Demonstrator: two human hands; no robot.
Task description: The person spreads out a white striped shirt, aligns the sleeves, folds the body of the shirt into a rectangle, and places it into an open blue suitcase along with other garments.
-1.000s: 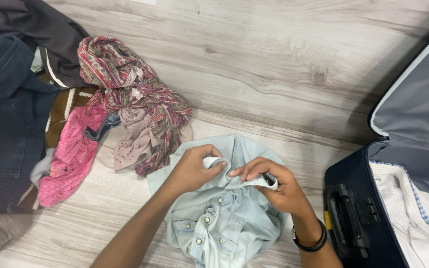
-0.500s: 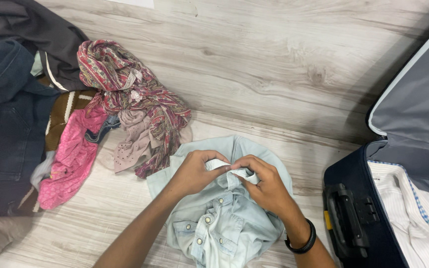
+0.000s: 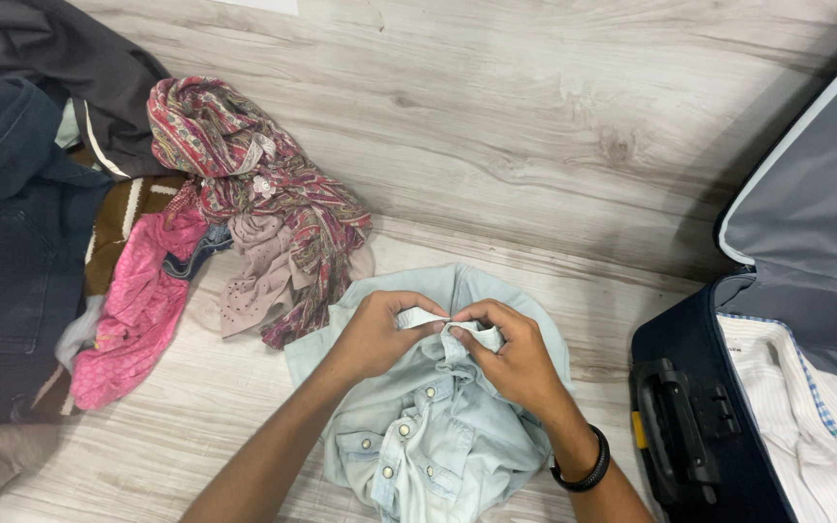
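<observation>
A pale blue denim shirt (image 3: 438,436) with metal snap buttons lies crumpled on the wooden floor in front of me. My left hand (image 3: 375,334) pinches a white edge of the shirt near its collar. My right hand (image 3: 515,353), with a black band on the wrist, grips the same white edge from the other side. The two hands almost touch above the shirt's middle.
An open dark blue suitcase (image 3: 690,426) with a grey lid (image 3: 816,213) stands at the right, holding a white striped shirt (image 3: 806,426). At the left lies a heap of clothes: a patterned red scarf (image 3: 263,184), a pink garment (image 3: 138,310) and dark denim (image 3: 12,252).
My right hand has moved left along the white edge toward my left hand. The hands now sit closer together over the shirt.
</observation>
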